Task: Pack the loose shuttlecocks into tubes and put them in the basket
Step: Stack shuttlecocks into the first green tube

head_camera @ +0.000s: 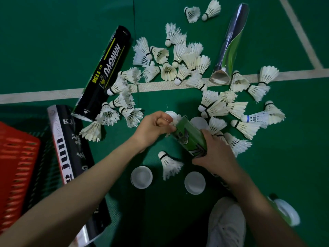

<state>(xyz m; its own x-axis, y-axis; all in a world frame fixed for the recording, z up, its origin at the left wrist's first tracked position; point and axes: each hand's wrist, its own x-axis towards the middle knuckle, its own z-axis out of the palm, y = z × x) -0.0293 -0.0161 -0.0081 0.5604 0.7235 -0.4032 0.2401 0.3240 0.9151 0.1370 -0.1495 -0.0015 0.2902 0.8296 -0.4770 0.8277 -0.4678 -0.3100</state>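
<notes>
My right hand (216,152) grips a green tube (189,136) near its lower end, the tube's mouth tilted up and left. At that mouth my left hand (153,127) pinches a white shuttlecock (175,120), partly hidden by my fingers. Several loose white shuttlecocks (178,63) lie scattered on the green floor beyond my hands. One shuttlecock (169,164) lies just below them. The red basket (16,166) sits at the left edge.
A black HANGYU tube (105,72) lies at upper left and a black tube (74,157) beside the basket. A crushed green-and-black tube (229,45) lies at upper right. White caps (141,177) (195,182) (198,123) lie near my hands. My shoe (226,223) is at the bottom.
</notes>
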